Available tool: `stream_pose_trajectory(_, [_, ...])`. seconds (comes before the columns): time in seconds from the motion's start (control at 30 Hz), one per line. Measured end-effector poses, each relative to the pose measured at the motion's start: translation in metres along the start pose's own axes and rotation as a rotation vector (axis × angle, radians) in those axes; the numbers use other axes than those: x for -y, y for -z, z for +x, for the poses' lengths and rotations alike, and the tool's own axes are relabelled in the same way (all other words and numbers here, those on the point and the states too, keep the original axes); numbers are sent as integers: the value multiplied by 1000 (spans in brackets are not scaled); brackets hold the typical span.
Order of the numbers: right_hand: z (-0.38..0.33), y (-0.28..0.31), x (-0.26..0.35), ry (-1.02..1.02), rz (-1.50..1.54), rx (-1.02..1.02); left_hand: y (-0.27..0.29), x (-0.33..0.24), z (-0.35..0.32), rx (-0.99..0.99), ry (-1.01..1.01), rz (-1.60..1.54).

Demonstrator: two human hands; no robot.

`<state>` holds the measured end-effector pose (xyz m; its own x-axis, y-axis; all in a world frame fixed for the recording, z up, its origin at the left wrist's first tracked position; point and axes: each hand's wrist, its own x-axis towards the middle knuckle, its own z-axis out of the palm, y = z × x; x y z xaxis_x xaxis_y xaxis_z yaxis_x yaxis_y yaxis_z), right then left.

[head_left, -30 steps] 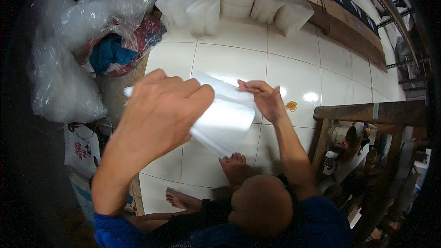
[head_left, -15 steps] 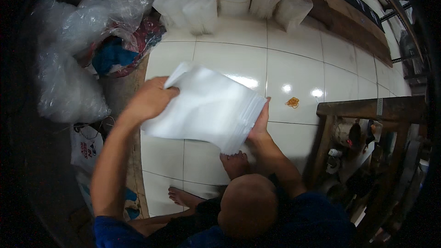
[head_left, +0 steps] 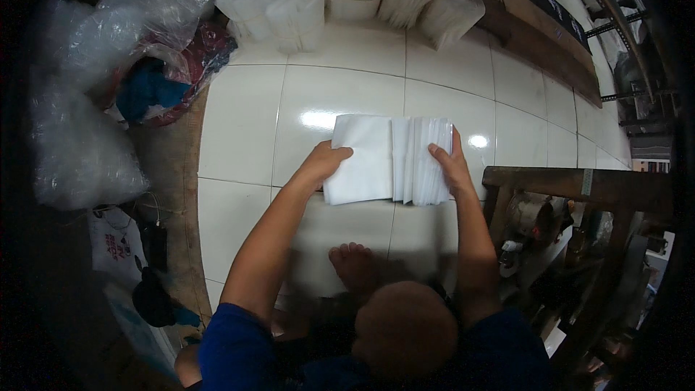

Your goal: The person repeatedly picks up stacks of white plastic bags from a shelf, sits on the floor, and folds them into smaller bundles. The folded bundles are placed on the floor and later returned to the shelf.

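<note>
A stack of white, translucent plastic sheets or bags (head_left: 360, 158) is held level between my two hands, above the tiled floor. My left hand (head_left: 326, 163) grips its left edge, thumb on top and fingers underneath. At the right side the layers spread out in stepped edges, and my right hand (head_left: 454, 164) is closed on that end, its thumb pressing on top. Whether the stack touches the floor I cannot tell. My bare foot (head_left: 351, 264) is on the floor below it.
Several white plastic bundles (head_left: 295, 18) stand along the far side. Clear plastic bags (head_left: 87, 145) are heaped at the left, beside a teal cloth (head_left: 150, 93). A wooden bench frame (head_left: 550, 181) stands close at right; wooden planks (head_left: 536, 51) lie far right.
The stack has moved right and turned from a tilt to nearly straight, with its right-hand layers now more spread. My left hand has moved right with it. The orange rubber bands are no longer visible.
</note>
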<state>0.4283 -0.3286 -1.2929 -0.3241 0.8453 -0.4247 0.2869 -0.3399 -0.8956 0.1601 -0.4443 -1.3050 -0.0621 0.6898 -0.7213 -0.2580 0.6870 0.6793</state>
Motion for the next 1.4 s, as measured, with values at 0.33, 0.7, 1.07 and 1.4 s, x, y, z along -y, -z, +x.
stream_pose_trajectory(0.33, [5,-54,29,851,-1002,-195,4,10,50,-111,20,268])
stream_pose_trajectory(0.7, [31,-102,-4,779,-1433,442,-2,23,58,-375,-130,495])
stream_pose_trajectory(1.07, [56,-98,6,768,-1463,611,-14,56,15,-294,-716,1089])
stream_pose_trajectory(1.4, [47,-76,-12,859,-1779,631,-38,90,43,-280,-695,1266])
